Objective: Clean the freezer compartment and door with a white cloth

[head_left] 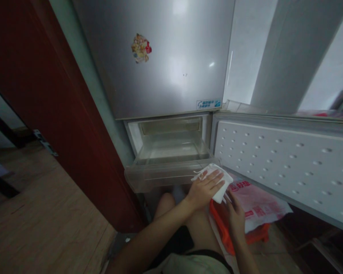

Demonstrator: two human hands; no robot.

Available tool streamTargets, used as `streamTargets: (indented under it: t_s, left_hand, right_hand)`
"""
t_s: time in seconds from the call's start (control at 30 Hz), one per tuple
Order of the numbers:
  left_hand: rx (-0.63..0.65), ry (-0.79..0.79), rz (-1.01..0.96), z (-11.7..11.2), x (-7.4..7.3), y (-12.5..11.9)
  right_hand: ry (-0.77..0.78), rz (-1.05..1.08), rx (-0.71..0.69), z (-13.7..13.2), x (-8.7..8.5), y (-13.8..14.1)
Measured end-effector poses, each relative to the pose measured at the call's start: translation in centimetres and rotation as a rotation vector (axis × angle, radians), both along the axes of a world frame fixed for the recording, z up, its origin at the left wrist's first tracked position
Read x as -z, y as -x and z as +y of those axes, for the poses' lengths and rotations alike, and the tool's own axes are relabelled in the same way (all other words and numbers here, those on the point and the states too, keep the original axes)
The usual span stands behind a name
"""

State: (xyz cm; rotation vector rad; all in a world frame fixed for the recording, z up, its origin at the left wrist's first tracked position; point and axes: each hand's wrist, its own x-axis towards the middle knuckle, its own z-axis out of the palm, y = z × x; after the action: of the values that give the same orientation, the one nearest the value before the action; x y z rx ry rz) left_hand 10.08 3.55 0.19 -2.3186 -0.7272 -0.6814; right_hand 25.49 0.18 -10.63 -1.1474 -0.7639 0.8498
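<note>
In the head view my left hand (205,190) lies over a white folded bundle (219,193), its fingers stretched across the top. Thin loose ends stick out from the bundle's sides; whether it is cloth or a plastic bag I cannot tell. My right hand (236,215) meets the bundle's lower right edge, with part of its fingers hidden. The two hands hold the bundle between them, at the right front corner of a clear freezer drawer (157,176). This drawer is pulled out of the lower compartment, and no contents show in it.
The freezer door (286,160) stands wide open to the right, beneath the closed upper fridge door (165,83). A red-printed plastic bag (260,205) rests on an orange stool (257,234) under the door. A dark red door frame (74,125) borders the left.
</note>
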Motion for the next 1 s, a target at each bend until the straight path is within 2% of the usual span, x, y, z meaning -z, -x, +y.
streamTargets:
  t_s: [0.2,0.3,0.4,0.6,0.7,0.77,0.83,0.93,1.0]
  left_hand:
    - [0.021,0.036,0.112,0.0,3.4,1.4]
    - [0.046,0.027,0.107,-0.2,4.2,1.8]
    - [0.061,0.016,0.065,-0.5,3.5,1.7]
    - [0.038,0.022,0.031,-0.8,0.1,0.8]
    - [0.002,0.05,0.014,-0.8,-0.1,0.4]
    - [-0.032,0.077,0.026,-0.7,0.8,0.3]
    - [-0.05,0.092,0.049,-0.6,2.2,0.4]
    - [-0.031,0.088,0.085,-0.4,4.4,0.9]
    - [-0.002,0.083,0.098,-0.5,5.0,1.1]
  right_hand:
    - [0.013,-0.036,-0.006,0.2,0.3,-0.1]
    - [0.03,-0.039,-0.009,0.3,0.6,0.0]
    - [0.037,-0.005,-0.027,0.4,0.9,0.1]
    - [-0.003,-0.005,-0.054,0.1,0.4,0.2]
    - [0.007,-0.064,-0.036,-0.2,-0.3,0.3]
    - [0.013,-0.081,-0.026,-0.3,-0.5,0.3]
    - [0.013,-0.062,-0.035,-0.3,-0.5,0.3]
    - [0.005,-0.026,-0.046,0.0,-0.2,0.4]
    - [-0.016,-0.026,-0.03,0.2,0.3,0.4]
